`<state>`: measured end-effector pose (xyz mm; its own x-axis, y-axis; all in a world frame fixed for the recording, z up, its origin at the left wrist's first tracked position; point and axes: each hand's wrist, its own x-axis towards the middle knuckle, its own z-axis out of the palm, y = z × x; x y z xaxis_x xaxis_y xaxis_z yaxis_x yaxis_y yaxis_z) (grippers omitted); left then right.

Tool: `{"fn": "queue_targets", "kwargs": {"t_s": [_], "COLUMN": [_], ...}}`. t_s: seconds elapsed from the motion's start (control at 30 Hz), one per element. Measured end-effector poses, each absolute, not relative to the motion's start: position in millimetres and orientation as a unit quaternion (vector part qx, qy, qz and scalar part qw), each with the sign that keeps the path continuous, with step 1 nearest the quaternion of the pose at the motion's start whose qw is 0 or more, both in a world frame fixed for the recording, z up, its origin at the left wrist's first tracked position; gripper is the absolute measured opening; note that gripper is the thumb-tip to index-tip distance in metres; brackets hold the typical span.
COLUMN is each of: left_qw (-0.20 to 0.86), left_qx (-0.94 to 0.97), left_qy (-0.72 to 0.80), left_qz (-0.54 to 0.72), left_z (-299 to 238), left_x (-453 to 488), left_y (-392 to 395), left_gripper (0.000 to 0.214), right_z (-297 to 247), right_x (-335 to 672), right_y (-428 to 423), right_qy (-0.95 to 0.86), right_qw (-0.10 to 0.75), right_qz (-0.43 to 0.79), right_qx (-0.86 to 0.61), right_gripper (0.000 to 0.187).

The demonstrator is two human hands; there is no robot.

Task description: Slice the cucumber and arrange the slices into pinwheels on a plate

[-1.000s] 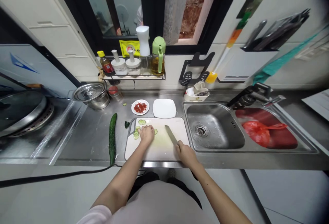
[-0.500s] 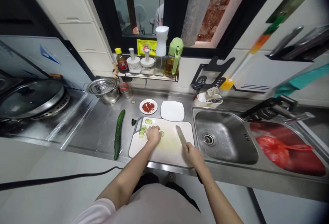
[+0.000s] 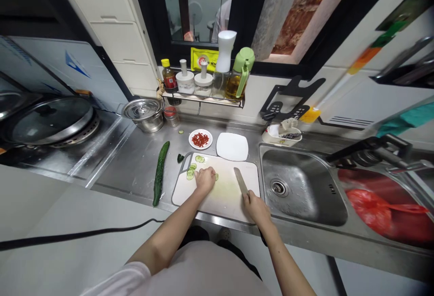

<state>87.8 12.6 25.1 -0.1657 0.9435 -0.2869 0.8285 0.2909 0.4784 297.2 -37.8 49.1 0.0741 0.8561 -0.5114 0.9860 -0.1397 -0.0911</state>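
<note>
My left hand (image 3: 205,179) rests on the white cutting board (image 3: 228,203), its fingers curled closed against a thin cucumber slice (image 3: 216,177) that peeks out at the fingertips. Just left of this hand lie several more cucumber slices (image 3: 191,172), partly overlapping. My right hand (image 3: 257,207) is wrapped round the handle of a kitchen knife (image 3: 240,181). The blade points away from me over the board's right side, apart from the slices. A whole green cucumber (image 3: 160,174) lies on the steel counter left of the board, and dark cucumber ends (image 3: 180,158) sit by the board's handle.
Behind the board stand a small plate (image 3: 191,141) of chopped red pepper and a white square plate (image 3: 232,146). The sink (image 3: 307,187) adjoins on the right. A lidded steel pot (image 3: 145,117) and a seasoning shelf (image 3: 203,98) are at the back.
My view has shifted slightly, so the scene sits a little further right. My left hand stays on the board with its fingers drawn in slightly; the knife is still held.
</note>
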Motion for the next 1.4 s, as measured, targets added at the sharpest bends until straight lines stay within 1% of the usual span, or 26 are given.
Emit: {"fn": "queue_targets", "kwargs": {"t_s": [0.2, 0.37, 0.57, 0.83, 0.97, 1.13, 1.4], "left_qw": [0.277, 0.247, 0.214, 0.183, 0.186, 0.185, 0.168], "left_qx": [0.522, 0.487, 0.465, 0.469, 0.477, 0.491, 0.527], "left_qy": [0.796, 0.826, 0.850, 0.860, 0.851, 0.838, 0.828], "left_qz": [0.133, 0.143, 0.123, 0.086, 0.117, 0.150, 0.090], "left_z": [29, 23, 22, 19, 16, 19, 15], "left_x": [56, 23, -1, -6, 6, 26, 31], "left_y": [-11, -28, -32, -29, -16, 20, 62], "left_gripper": [0.013, 0.015, 0.021, 0.019, 0.023, 0.030, 0.036], "right_z": [54, 56, 55, 56, 53, 48, 51], "right_x": [294, 294, 293, 293, 294, 295, 292], "right_y": [-38, -37, -37, -37, -37, -37, -39], "right_qy": [0.641, 0.642, 0.644, 0.640, 0.635, 0.633, 0.639], "right_qw": [0.143, 0.143, 0.144, 0.148, 0.143, 0.133, 0.123], "right_qz": [-0.230, -0.235, -0.231, -0.234, -0.239, -0.242, -0.239], "right_qx": [0.718, 0.716, 0.715, 0.717, 0.720, 0.723, 0.721], "right_gripper": [0.037, 0.038, 0.039, 0.040, 0.039, 0.040, 0.040]}}
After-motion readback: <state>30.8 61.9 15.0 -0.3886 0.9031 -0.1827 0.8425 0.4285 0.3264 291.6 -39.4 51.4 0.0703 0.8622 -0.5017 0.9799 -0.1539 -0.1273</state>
